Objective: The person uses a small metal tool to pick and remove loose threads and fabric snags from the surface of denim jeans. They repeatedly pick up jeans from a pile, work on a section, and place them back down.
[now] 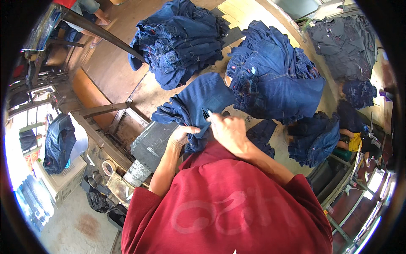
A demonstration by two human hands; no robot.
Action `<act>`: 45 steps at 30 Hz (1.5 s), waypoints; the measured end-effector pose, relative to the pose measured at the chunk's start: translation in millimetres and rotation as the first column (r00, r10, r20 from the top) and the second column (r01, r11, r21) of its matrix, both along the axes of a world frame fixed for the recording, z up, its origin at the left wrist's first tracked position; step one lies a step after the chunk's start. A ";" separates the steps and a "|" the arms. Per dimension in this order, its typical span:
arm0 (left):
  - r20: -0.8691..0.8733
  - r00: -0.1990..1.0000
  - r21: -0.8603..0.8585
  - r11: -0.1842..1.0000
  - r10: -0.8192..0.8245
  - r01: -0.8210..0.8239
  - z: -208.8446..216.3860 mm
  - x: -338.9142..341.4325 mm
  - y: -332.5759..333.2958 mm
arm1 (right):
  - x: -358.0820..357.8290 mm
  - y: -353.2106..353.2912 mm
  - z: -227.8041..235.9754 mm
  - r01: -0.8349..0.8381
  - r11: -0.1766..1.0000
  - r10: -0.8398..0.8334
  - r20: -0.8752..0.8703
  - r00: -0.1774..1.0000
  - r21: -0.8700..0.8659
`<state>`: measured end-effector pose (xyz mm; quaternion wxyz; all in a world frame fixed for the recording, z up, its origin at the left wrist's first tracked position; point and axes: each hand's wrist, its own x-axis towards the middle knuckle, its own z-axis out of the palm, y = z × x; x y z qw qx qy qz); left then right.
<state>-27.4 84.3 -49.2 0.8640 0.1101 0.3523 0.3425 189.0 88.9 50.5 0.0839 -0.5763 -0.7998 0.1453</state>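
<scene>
A dark blue denim garment (209, 92) lies bunched in front of me, over the edge of a dark block-like support (153, 137). My left hand (184, 134) is closed on the garment's near edge, thumb on top. My right hand (229, 130) is closed around a small tool with dark pointed tips, which looks like thread snips (206, 113). Those tips are against or just above the denim. Most of the tool is hidden by my fingers.
Large piles of blue jeans stand beyond my hands, one at the far left (179, 42) and one to the right (275, 72). A smaller denim pile (315, 137) lies nearer right. Dark grey garments (344, 46) are heaped far right. A wooden beam (103, 34) crosses the upper left.
</scene>
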 end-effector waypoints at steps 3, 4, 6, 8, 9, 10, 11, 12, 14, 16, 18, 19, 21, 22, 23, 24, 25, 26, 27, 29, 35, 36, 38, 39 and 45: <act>-0.047 0.997 -0.062 0.996 -0.069 0.066 -10.1 -4.9 0.5 | -9.1 -6.6 8.1 -0.095 0.995 0.095 -0.028 0.995 0.025; 0.022 0.997 -0.017 0.997 -0.069 0.069 -13.7 -6.5 -0.4 | -9.1 -9.5 11.5 -0.066 0.996 0.064 -0.025 0.998 -0.062; 0.102 0.992 0.021 0.997 -0.080 0.078 -21.7 -7.2 -1.7 | -10.4 -8.1 13.0 0.096 0.990 -0.095 -0.014 0.995 0.100; 0.071 0.996 0.011 0.998 -0.062 0.061 -29.8 -6.4 -2.6 | -15.9 -9.7 14.9 -0.019 0.999 0.025 0.167 0.986 -0.041; 0.051 0.997 0.017 0.999 -0.052 0.051 -33.8 -6.1 -2.6 | -17.3 -11.1 17.0 -0.069 0.998 0.069 0.070 0.995 -0.002; -0.026 0.998 -0.014 0.998 -0.062 0.061 -37.3 -5.8 -3.6 | -20.4 -10.8 17.3 -0.161 0.987 0.161 -0.033 0.986 -0.022; 0.010 0.998 -0.032 0.998 -0.057 0.057 -40.8 -5.8 -3.5 | -22.6 -12.6 19.1 -0.049 0.987 0.058 0.055 0.997 -0.151; 0.053 0.997 -0.025 0.998 -0.054 0.056 -43.6 -6.2 -4.8 | -24.1 -10.5 18.3 0.048 0.996 -0.035 0.168 0.985 -0.074; 0.081 0.994 -0.034 0.997 -0.072 0.075 -48.4 -7.7 -4.8 | -26.6 -11.6 18.2 0.092 0.995 -0.100 0.206 0.973 0.044; 0.098 0.993 -0.049 0.996 -0.066 0.071 -51.3 -8.6 -4.5 | -27.0 -14.0 17.3 -0.097 0.992 0.107 0.137 0.985 -0.079; 0.112 0.990 -0.086 0.991 -0.091 0.101 -52.4 -7.9 -3.0 | -25.7 -16.9 15.9 -0.018 1.000 0.017 0.103 0.994 0.006; 0.147 0.986 -0.057 0.994 -0.083 0.092 -52.3 -7.0 -2.5 | -25.4 -17.9 14.4 0.030 0.998 -0.037 0.157 0.987 0.047; 0.110 0.992 -0.041 0.996 -0.069 0.074 -50.5 -5.3 -1.6 | -26.6 -19.5 11.9 0.054 0.998 -0.059 0.241 0.969 0.026; 0.025 0.995 -0.083 0.991 -0.101 0.103 -48.8 -5.0 -0.8 | -28.7 -20.4 11.0 -0.034 0.999 0.038 0.180 0.983 -0.026; 0.153 0.986 0.017 0.997 -0.074 0.072 -46.4 -4.6 -0.8 | -29.3 -19.9 10.4 -0.041 0.999 0.040 0.125 0.991 0.001; 0.135 0.988 -0.003 0.998 -0.068 0.069 -43.6 -5.3 -0.1 | -30.1 -19.4 10.3 -0.055 0.996 0.062 0.097 0.993 -0.073; 0.125 0.989 -0.026 0.996 -0.076 0.080 -40.1 -5.4 -0.3 | -29.7 -19.5 10.8 0.013 0.998 -0.020 0.104 0.994 0.066; 0.116 0.990 -0.048 0.995 -0.078 0.084 -36.2 -5.7 0.0 | -27.7 -18.1 11.1 0.089 0.986 -0.109 0.141 0.984 0.144; 0.131 0.989 -0.079 0.994 -0.064 0.075 -31.5 -5.0 -0.5 | -24.5 -18.4 12.1 0.097 0.992 -0.073 0.258 0.963 -0.082; 0.068 0.997 -0.059 0.998 -0.030 0.034 -20.4 -0.5 -0.8 | -12.0 -18.5 15.0 0.069 0.994 -0.072 -0.036 0.997 -0.082; -0.258 0.966 -0.111 0.993 -0.002 -0.027 8.5 42.7 9.1 | 43.5 0.4 -5.2 0.416 0.876 -0.478 -0.334 0.812 -0.243; -0.286 0.957 -0.117 0.991 0.035 -0.071 11.7 48.6 10.2 | 48.1 6.1 -14.3 0.457 0.815 -0.569 -0.348 0.745 -0.356; -0.341 0.938 -0.144 0.983 0.061 -0.117 16.5 57.2 10.5 | 51.4 17.7 -34.4 0.463 0.731 -0.655 -0.325 0.683 -0.501; -0.346 0.934 -0.157 0.976 0.089 -0.151 18.5 59.0 9.3 | 51.5 23.1 -44.2 0.461 0.655 -0.703 -0.260 0.662 -0.598; -0.348 0.921 -0.203 0.945 0.175 -0.256 25.1 50.6 -3.0 | 46.4 34.6 -81.1 0.356 0.671 -0.655 -0.296 0.695 -0.650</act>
